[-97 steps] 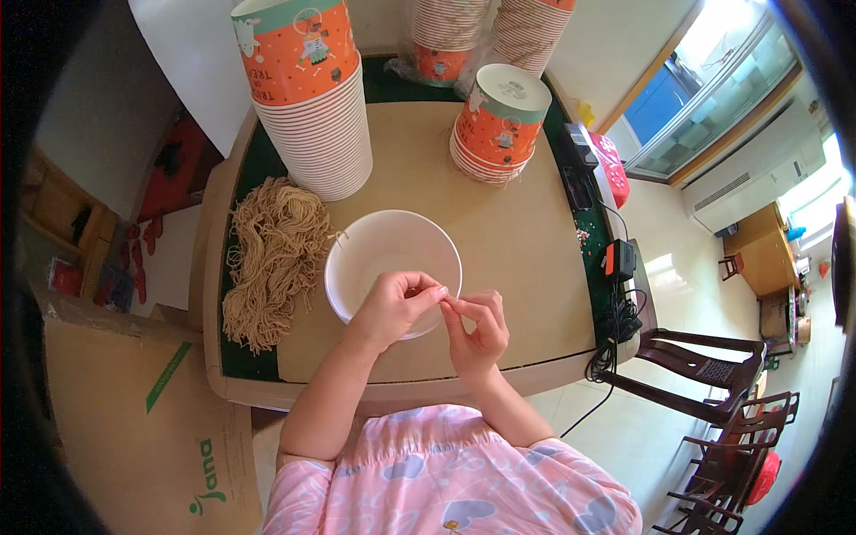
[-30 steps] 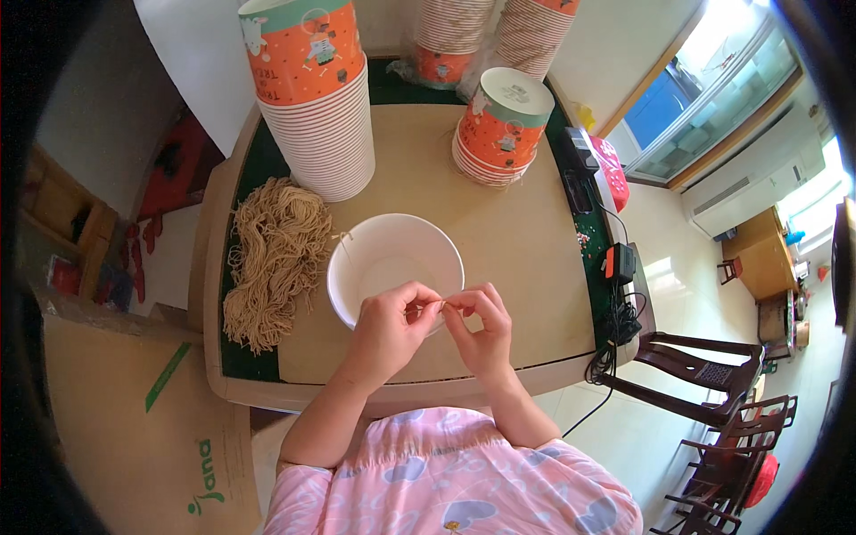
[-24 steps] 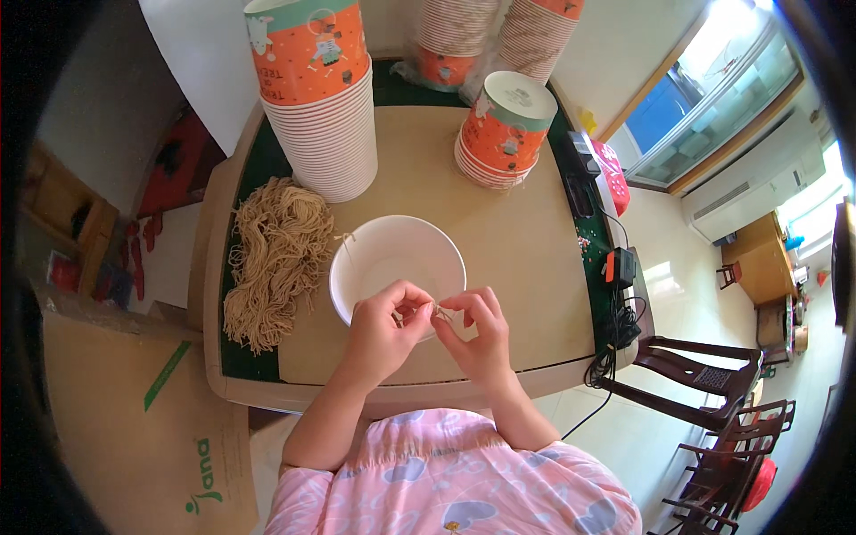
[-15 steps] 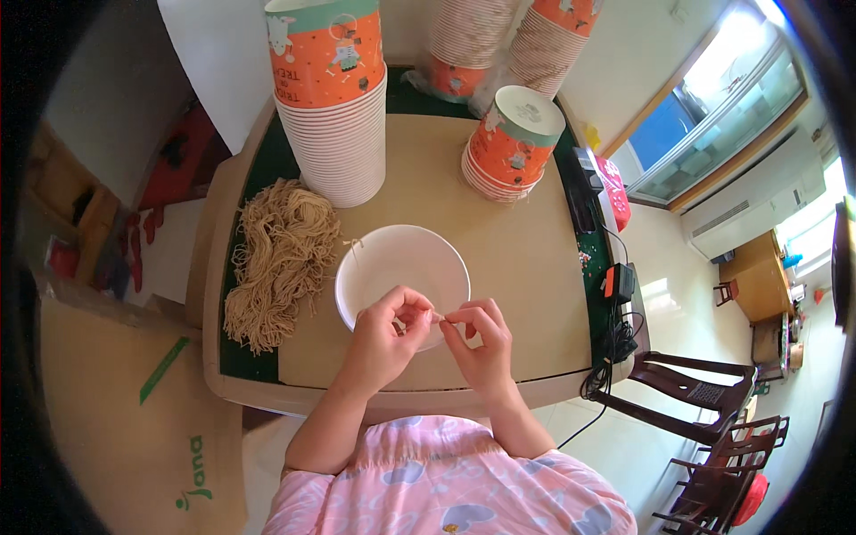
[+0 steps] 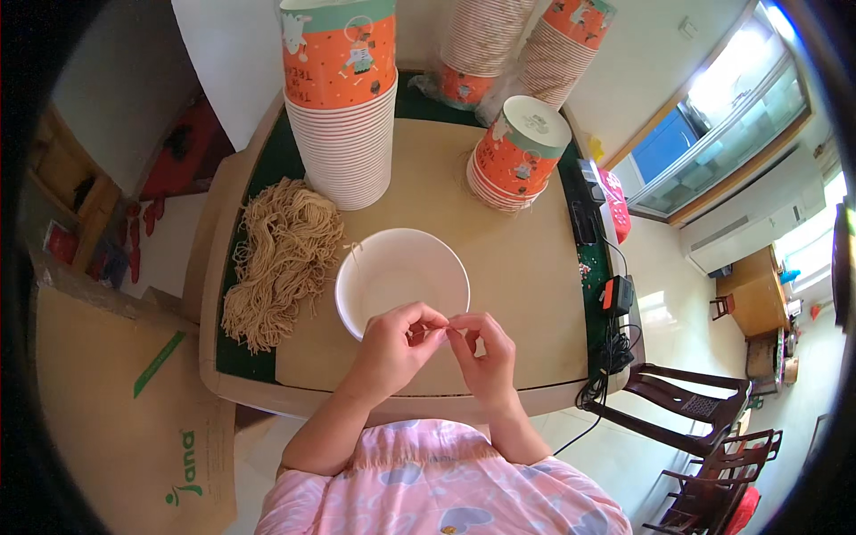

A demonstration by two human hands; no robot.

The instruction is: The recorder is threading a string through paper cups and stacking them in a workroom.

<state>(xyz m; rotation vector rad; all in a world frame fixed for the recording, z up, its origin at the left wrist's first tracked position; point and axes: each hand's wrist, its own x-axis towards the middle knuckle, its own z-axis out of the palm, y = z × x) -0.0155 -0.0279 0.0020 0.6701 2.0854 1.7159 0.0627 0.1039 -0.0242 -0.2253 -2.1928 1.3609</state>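
Note:
A white paper bucket (image 5: 412,267) stands upright on the table in front of me, its mouth facing up. At its far left rim hangs a short bit of beige cord (image 5: 355,254). Over the bucket's near right rim, my left hand (image 5: 397,346) and my right hand (image 5: 484,355) meet with thumbs and fingertips pinched. A thin strand of cord shows between the fingers of my left hand; my right fingertips close at the same spot, hiding most of the strand. Left of the bucket lies a heap of loose beige cords (image 5: 281,259).
A tall stack of orange-and-green paper buckets (image 5: 343,134) rises behind the cord heap. A shorter upside-down stack (image 5: 519,152) sits at the far right, with plastic-wrapped stacks (image 5: 481,53) behind. Black cables and an adapter (image 5: 617,294) line the right edge. A cardboard box (image 5: 116,383) stands left.
My hands have drawn closer together, fingertips now touching, and the left hand has turned slightly. The view has shifted a little; the bucket and cord heap stay put.

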